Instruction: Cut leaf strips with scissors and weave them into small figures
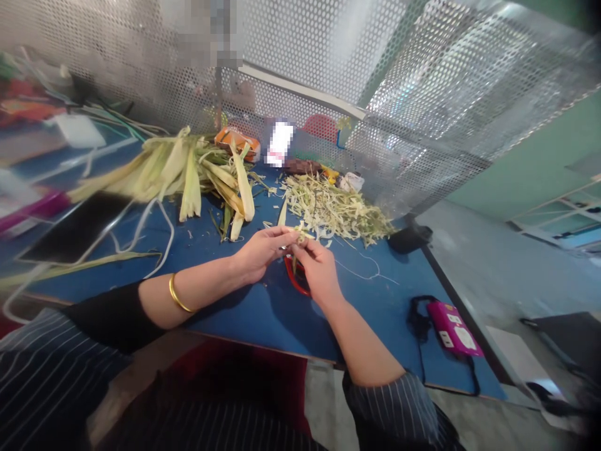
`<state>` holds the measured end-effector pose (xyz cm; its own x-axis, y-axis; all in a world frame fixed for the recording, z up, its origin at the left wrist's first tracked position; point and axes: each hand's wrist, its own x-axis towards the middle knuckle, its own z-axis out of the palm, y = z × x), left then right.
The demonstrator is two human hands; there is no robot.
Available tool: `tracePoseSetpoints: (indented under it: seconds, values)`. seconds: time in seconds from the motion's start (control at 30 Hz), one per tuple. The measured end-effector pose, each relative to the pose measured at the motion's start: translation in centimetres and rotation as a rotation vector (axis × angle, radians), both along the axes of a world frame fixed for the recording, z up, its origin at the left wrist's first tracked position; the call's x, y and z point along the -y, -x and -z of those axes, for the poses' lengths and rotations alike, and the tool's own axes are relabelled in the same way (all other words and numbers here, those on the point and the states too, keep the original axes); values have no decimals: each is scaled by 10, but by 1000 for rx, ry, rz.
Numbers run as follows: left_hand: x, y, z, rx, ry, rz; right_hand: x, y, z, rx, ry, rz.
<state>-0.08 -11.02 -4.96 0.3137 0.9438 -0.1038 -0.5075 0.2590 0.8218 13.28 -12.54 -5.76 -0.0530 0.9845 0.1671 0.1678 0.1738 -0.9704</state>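
Observation:
My left hand (265, 252) and my right hand (320, 270) meet above the blue table (244, 319). Between their fingertips they pinch a small pale piece of corn husk (304, 233); its exact shape is too small to make out. A red loop (292, 280), which looks like a scissors handle, shows under my right hand, partly hidden by it. Just beyond the hands, a heap of shredded corn husk (333, 207) spreads over the table. Whole corn husks (188, 169) lie piled to the left.
At the back, a lit phone (280, 143) leans near an orange packet (238, 143) and a perforated metal screen (300, 103). A dark tablet-like panel (77, 228) and white cables lie left. On the right are a black cup-like object (409, 238) and a magenta box (454, 329) with a black cord.

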Motion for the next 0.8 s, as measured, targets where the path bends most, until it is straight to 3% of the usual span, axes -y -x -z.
tracePoseSetpoints:
  seconds: [0.27,0.53,0.8]
  values:
    - [-1,3,-1,-197,-225,4,4,-1,-6,26,38,-112]
    - [-9,8,2,-287,-200,-35,4,-6,-6,211,-14,-159]
    - [-19,18,3,-176,-112,228,4,-6,-7,113,59,-161]
